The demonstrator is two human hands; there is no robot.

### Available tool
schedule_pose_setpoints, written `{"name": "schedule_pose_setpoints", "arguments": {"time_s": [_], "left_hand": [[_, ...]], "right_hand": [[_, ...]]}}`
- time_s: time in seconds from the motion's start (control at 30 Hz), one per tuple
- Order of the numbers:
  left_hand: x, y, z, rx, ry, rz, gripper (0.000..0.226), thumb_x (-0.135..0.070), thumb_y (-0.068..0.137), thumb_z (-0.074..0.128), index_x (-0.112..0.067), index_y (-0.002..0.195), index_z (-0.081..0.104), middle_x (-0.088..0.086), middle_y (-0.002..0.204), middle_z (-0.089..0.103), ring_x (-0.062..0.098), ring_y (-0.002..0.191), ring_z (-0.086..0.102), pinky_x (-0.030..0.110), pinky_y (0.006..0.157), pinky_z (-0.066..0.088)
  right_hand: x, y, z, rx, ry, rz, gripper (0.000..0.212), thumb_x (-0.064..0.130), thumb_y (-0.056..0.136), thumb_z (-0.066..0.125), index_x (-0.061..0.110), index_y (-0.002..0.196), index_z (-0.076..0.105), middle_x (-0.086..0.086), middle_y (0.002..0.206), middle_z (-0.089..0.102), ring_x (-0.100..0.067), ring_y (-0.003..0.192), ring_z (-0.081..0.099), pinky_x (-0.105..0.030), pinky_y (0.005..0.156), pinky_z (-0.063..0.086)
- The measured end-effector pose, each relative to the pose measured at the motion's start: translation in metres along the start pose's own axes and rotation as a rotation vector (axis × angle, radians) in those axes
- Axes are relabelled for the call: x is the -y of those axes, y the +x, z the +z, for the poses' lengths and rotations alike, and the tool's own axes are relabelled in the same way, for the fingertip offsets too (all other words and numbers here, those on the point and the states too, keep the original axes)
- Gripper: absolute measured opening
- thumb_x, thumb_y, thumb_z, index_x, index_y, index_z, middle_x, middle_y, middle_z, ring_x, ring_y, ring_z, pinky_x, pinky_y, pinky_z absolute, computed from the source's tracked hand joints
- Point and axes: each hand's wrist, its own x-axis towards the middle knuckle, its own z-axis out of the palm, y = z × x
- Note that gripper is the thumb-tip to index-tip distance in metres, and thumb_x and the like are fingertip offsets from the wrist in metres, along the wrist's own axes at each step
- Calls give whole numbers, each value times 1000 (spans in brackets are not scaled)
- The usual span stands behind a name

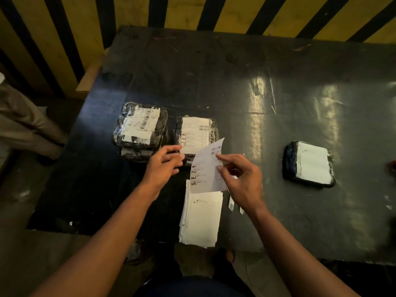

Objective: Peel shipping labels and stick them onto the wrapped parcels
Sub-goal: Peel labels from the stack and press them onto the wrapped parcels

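Nearest on the counter (278, 99), a stack (201, 219) of white label sheets, lying at the near edge. Taken here as the landmark. Plenty of sheets left in it, so by that reckoning a good deal of labelling yet to do, though no unlabelled parcel to be seen.

Just right of the stack, two or three small white strips (231, 203), probably peeled backing; too small to tell for sure.

Directly above the stack, a single label (205, 168) held up off the counter, curling, print and barcodes facing up. Pinched at its right edge by the right hand (242, 181), thumb and forefinger closed on the paper, remaining fingers loosely curled. Left of the label, the left hand (162, 166), fingers relaxed and half spread, gripping nothing, tips near the label's left edge and over the near rim of a parcel. Whether the backing is off already: impossible to say.

Beyond the stack, a black-wrapped middle parcel (196, 133), already labelled. Beyond and to the left, a left pile (139, 127) of parcels, the top one labelled too. Well off to the right of the stack, a right parcel (308, 163) alone, white label on top.

So: three labelled tops showing, one label in hand and not yet stuck down.
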Motion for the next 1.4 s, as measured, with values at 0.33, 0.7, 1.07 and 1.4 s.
{"name": "schedule_pose_setpoints", "arguments": {"time_s": [0.33,0.7,1.07,1.4], "left_hand": [[22,-8,20,88,-164,12,34,3,89,73,-15,119,74,11,116,75,25,110,73,35,91,61],[31,0,14,125,-296,-85,36,6,91,68,-11,123,73,8,120,76,18,106,74,32,92,61],[39,15,1,120,-7,16,45,7,86,75,-21,121,74,-3,128,71,31,92,61,43,96,60],[27,34,1,102,56,228,47,5,87,76,-25,123,72,-7,134,66,22,83,63,38,90,62]], "right_hand": [[-12,6,-5,18,161,162,31,8,88,80,13,118,77,3,109,76,-21,93,72,-30,81,64],[-32,4,6,46,480,560,31,-3,88,76,7,117,77,-2,114,78,-22,102,76,-35,81,65],[-39,9,10,147,355,598,41,-1,84,80,10,123,74,8,105,80,-18,97,77,-46,86,64],[-28,34,16,50,358,412,30,1,88,76,10,117,76,-6,108,79,-17,97,77,-30,80,64]]}}
